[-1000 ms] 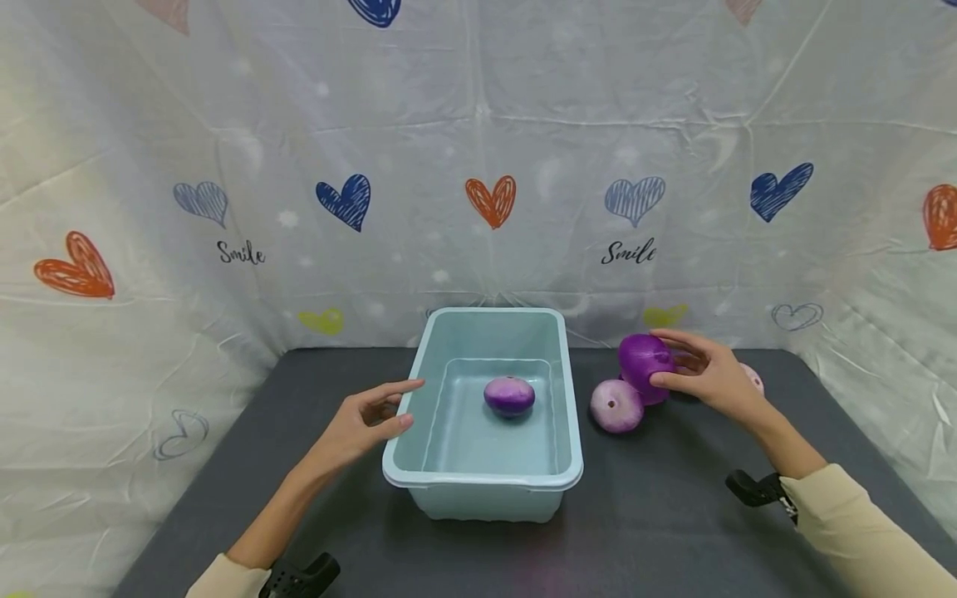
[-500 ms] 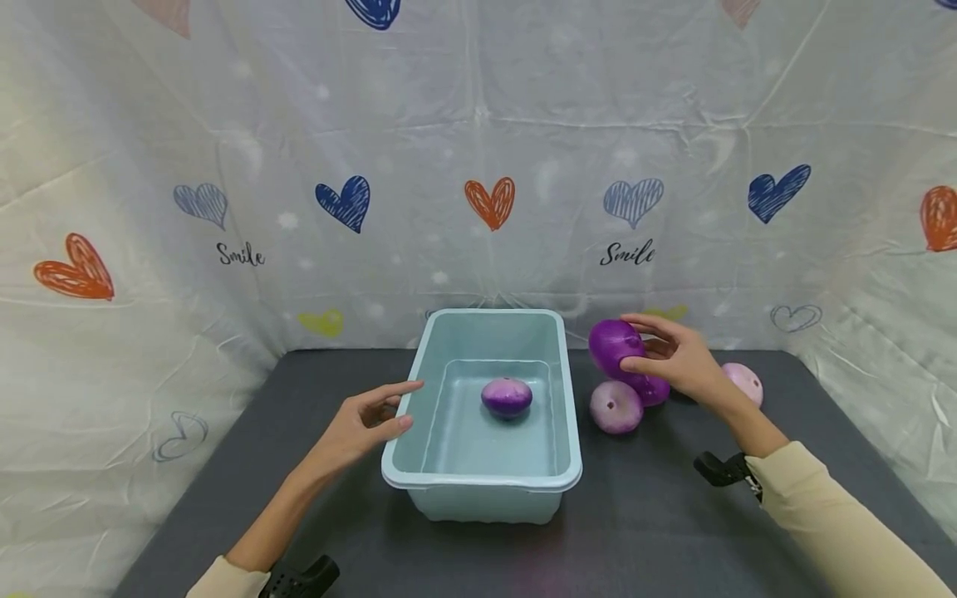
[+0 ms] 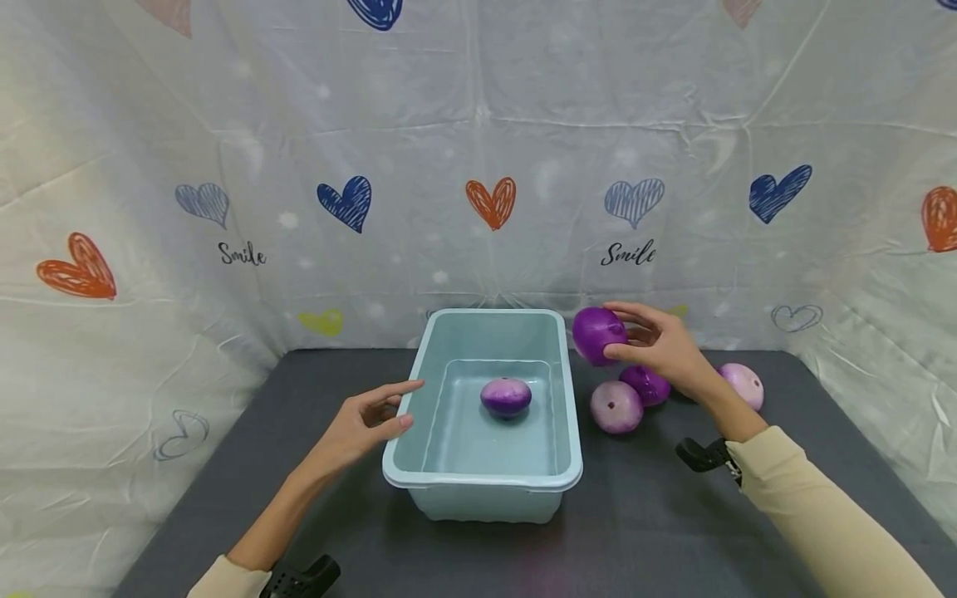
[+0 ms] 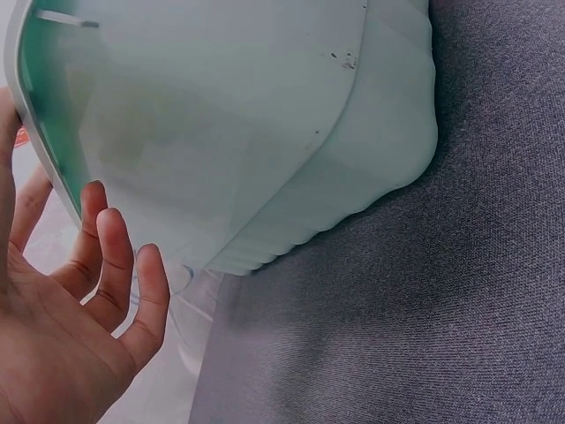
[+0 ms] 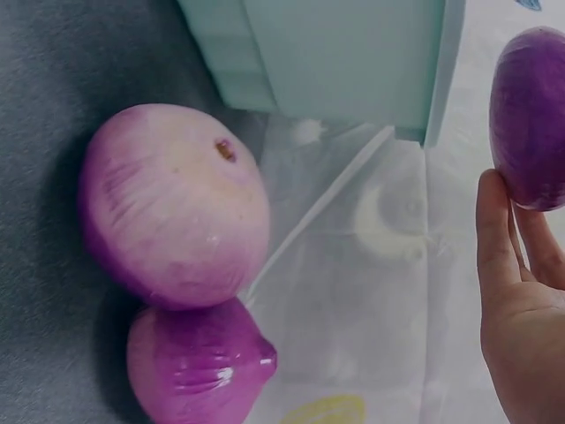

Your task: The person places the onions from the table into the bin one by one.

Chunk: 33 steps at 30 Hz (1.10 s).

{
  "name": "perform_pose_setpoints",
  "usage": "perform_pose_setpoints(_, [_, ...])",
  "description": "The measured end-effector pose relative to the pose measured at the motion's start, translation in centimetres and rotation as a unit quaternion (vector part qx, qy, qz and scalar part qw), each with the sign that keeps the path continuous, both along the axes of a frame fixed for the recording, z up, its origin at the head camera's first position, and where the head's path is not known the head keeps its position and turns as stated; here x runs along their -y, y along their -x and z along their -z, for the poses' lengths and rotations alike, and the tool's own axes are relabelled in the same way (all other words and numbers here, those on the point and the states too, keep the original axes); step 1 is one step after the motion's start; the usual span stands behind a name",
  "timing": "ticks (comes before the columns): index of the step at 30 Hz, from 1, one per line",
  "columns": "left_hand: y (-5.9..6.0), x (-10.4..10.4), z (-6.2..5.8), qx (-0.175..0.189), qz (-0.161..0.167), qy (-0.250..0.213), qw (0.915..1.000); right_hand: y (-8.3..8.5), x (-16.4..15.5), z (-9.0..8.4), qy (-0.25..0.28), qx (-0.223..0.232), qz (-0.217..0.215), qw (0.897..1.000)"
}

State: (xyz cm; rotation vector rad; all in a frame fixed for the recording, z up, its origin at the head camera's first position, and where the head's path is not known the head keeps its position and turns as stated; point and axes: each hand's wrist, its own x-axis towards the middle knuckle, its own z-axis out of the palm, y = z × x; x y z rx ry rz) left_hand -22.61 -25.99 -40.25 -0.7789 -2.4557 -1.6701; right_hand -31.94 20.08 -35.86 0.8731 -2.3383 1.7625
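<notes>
My right hand holds a dark purple onion in the air, just right of the far right corner of a pale blue tub. In the right wrist view that onion rests against my fingertips. One purple onion lies inside the tub. My left hand rests with relaxed fingers against the tub's left rim; in the left wrist view its fingers sit beside the tub wall. On the table right of the tub lie a pale onion, a dark one and a pinkish one.
The dark grey table is enclosed by a white sheet printed with hearts at the back and sides. Black wrist mounts sit on both forearms. In the right wrist view the pale onion and dark onion lie below the hand.
My right hand has lifted the dark purple onion off the pile and carried it up and left toward the tub. The left hand and the tub have stayed still.
</notes>
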Motion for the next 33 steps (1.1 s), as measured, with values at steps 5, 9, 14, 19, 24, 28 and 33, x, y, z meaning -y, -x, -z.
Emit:
perform_pose_setpoints(5, [-0.1, -0.1, 0.0, 0.001, -0.001, 0.002, 1.0000, 0.3, 0.6, -0.4, 0.003, 0.008, -0.008, 1.000])
perform_pose_setpoints(9, [0.0, 0.0, -0.1, -0.001, 0.003, 0.000, 1.0000, 0.6, 1.4, -0.8, 0.013, 0.011, -0.013, 1.000])
perform_pose_setpoints(14, [0.1, 0.2, -0.1, -0.005, 0.008, -0.003, 0.9999, 1.2, 2.6, -1.3, 0.026, 0.010, -0.035, 0.999])
perform_pose_setpoints(19, [0.0, 0.1, -0.2, -0.002, 0.009, -0.005, 0.9999, 1.6, 3.6, -1.8, 0.030, 0.010, -0.051, 0.998])
perform_pose_setpoints(24, [0.0, -0.1, -0.3, -0.003, 0.010, -0.007, 0.9999, 1.9, 4.8, -2.1, 0.032, 0.015, -0.069, 0.997])
perform_pose_setpoints(28, [0.0, -0.1, -0.3, 0.000, 0.008, -0.007, 0.9999, 2.1, 5.6, -2.3, 0.027, 0.020, -0.075, 0.997])
perform_pose_setpoints(33, [-0.1, -0.1, -0.4, 0.001, 0.009, -0.006, 0.9999, 2.2, 6.2, -2.5, 0.020, 0.023, -0.080, 0.996])
